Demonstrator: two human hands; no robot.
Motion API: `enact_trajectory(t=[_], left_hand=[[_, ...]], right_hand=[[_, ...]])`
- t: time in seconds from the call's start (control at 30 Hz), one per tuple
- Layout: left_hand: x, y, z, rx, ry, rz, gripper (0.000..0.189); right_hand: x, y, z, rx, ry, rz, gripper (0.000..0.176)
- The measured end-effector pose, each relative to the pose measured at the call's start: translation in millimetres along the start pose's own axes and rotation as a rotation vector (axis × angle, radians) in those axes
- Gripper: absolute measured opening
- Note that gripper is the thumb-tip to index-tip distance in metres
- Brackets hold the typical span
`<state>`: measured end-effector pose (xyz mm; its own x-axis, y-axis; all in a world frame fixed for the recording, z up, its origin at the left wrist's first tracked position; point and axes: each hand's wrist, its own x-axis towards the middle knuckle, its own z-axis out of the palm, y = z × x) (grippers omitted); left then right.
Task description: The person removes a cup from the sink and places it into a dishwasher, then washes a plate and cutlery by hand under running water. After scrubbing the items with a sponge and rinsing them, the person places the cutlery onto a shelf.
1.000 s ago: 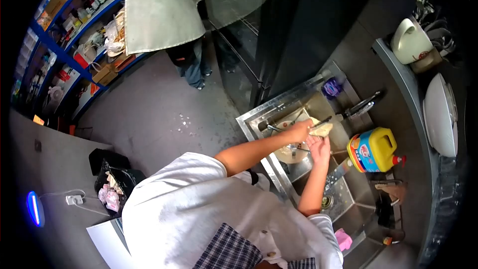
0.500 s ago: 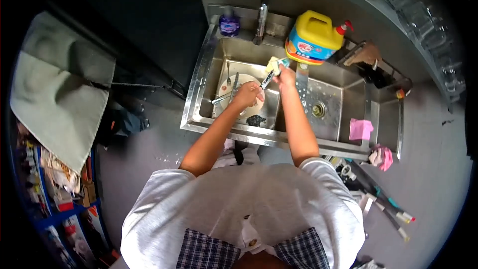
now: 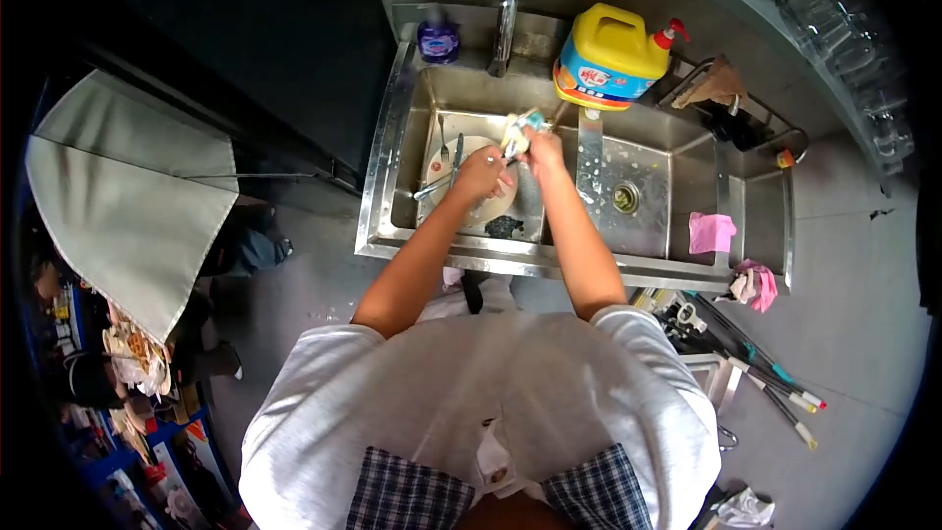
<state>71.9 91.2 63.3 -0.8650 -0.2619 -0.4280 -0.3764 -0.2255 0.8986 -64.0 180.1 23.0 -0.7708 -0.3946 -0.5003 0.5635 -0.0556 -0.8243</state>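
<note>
Over the left basin of the steel sink, my left hand is closed on a piece of cutlery, mostly hidden by the fingers. My right hand grips a yellow and green sponge against the other end of that piece, close to my left hand. Beneath my left hand lies a white plate in the basin, with a fork and a knife on it. A dark scouring pad sits near the basin's front wall.
A yellow detergent jug and a purple bottle stand behind the basins, with the faucet between them. A pink cloth lies at the right. Mops rest on the floor; another person's leg shows at left.
My right hand has moved left with the sponge, closer to my left hand, and the sponge now covers the utensil's end. The view has shifted slightly.
</note>
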Motion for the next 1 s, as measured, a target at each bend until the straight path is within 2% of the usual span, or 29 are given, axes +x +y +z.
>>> enact_trajectory(t=[0.03, 0.07, 0.13, 0.2, 0.27, 0.3, 0.43, 0.47, 0.5, 0.6, 0.73, 0.8, 0.83, 0.9, 0.93, 1.0], left_hand=[[-4, 0, -2, -0.008, -0.051, -0.002, 0.007], [-6, 3, -7, -0.031, -0.094, -0.009, 0.007], [-10, 5, -9, -0.266, -0.017, -0.022, 0.008], [-11, 6, -14, -0.479, 0.031, 0.045, 0.009], [-2, 7, -15, -0.546, 0.173, 0.049, 0.010], [2, 4, -16, -0.582, 0.245, 0.046, 0.011], [9, 4, -21, -0.444, 0.269, 0.059, 0.017], [9, 2, -16, -0.536, 0.248, 0.151, 0.018], [12, 1, -14, -0.549, 0.269, 0.159, 0.017], [27, -7, -10, -0.637, 0.317, 0.225, 0.018], [26, 3, -29, -0.239, 0.319, 0.304, 0.022], [34, 10, -40, -0.343, 0.254, 0.251, 0.021], [38, 14, -43, -0.399, 0.221, 0.228, 0.021], [43, 24, -48, -0.633, 0.293, 0.278, 0.022], [46, 24, -53, -0.642, 0.298, 0.253, 0.022], [54, 25, -59, -0.659, 0.283, 0.196, 0.021]], right_hand=[[6, -8, 0, 0.021, 0.091, -0.024, 0.016], [13, -15, -7, 0.047, 0.093, -0.045, 0.016], [6, -26, -10, 0.205, 0.117, -0.121, 0.018], [-16, -21, -16, 0.057, 0.068, -0.102, 0.020], [-38, -8, -16, -0.081, -0.027, -0.040, 0.021], [-51, -2, -10, -0.017, -0.110, -0.059, 0.021], [-65, 1, 13, -0.314, -0.244, -0.190, 0.019], [-65, 0, 16, -0.376, -0.297, -0.215, 0.019], [-64, -1, 20, -0.441, -0.350, -0.241, 0.019], [-61, 1, 25, -0.270, -0.352, -0.179, 0.017], [-68, -6, 30, -0.268, -0.439, -0.182, 0.015], [-72, -14, 32, -0.297, -0.470, -0.164, 0.018], [-70, -12, 27, -0.418, -0.512, -0.196, 0.018], [-66, 0, 13, -0.660, -0.600, -0.281, 0.017], [-67, 6, 4, -0.631, -0.603, -0.222, 0.017], [-73, 3, 1, -0.553, -0.545, -0.245, 0.017]])
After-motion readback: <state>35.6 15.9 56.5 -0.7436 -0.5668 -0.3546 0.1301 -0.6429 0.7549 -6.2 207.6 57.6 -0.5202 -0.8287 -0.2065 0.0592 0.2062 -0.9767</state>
